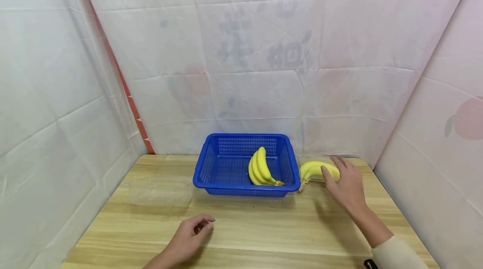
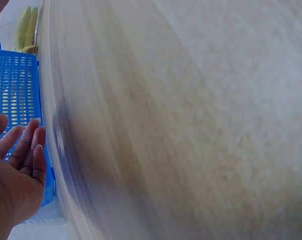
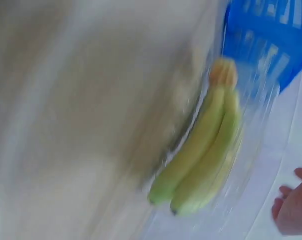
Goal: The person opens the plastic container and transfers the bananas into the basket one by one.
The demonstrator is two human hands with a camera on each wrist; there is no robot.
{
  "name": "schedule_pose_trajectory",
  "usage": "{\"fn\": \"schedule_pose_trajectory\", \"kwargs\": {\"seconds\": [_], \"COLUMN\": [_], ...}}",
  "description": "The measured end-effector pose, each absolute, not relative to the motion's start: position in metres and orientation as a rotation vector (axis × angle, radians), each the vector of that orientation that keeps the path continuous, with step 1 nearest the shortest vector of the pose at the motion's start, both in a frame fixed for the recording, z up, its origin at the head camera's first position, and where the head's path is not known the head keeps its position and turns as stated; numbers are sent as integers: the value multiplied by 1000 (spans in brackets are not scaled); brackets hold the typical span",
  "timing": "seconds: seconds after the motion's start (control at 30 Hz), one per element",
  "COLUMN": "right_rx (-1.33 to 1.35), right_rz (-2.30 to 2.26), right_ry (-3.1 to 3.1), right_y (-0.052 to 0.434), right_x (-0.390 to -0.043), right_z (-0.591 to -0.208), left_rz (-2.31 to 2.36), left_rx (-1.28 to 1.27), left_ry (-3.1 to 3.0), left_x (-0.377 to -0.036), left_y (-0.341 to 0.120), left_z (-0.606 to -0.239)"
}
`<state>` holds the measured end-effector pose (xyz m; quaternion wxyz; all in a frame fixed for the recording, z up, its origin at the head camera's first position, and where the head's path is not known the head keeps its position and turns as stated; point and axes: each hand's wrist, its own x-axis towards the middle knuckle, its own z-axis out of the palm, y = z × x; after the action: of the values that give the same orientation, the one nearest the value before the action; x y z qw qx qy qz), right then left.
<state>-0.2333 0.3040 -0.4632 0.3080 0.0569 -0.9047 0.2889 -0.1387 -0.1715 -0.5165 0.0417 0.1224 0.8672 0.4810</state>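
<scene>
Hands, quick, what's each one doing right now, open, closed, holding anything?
Left hand: open, fingers loosely curled, resting on the table, holding nothing.
Right hand: open, on the bananas beside the basket.

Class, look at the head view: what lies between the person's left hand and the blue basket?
Only bare wooden table lies between the left hand and the blue basket; the head view shows it.

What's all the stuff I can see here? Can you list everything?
Blue perforated plastic basket: one, blue, at the back middle of the table.
Yellow banana bunch in the basket: one, yellow, right half of the basket.
Yellow banana bunch on the table: one, yellow, right of the basket.
Light wooden table: one, pale wood.
White plastic sheeting: white, on three sides.
Left hand: near front edge, holding nothing.
Right hand: on the outside bunch.
</scene>
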Motion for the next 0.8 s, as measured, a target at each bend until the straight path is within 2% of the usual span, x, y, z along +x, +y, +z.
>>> {"fn": "schedule_pose_trajectory", "kwargs": {"seconds": [0.27,0.8], "right_rx": [-162,-180], "right_rz": [671,688], "right_ry": [-2859,-3048], "right_y": [345,363], "right_x": [-268,-275], "right_z": [-471,-471], "left_rz": [1477,1490], "left_rx": [390,490], "left_ry": [2646,2606], "left_x": [-138,-142], "left_y": [-171,-150], "left_z": [-517,-524]}}
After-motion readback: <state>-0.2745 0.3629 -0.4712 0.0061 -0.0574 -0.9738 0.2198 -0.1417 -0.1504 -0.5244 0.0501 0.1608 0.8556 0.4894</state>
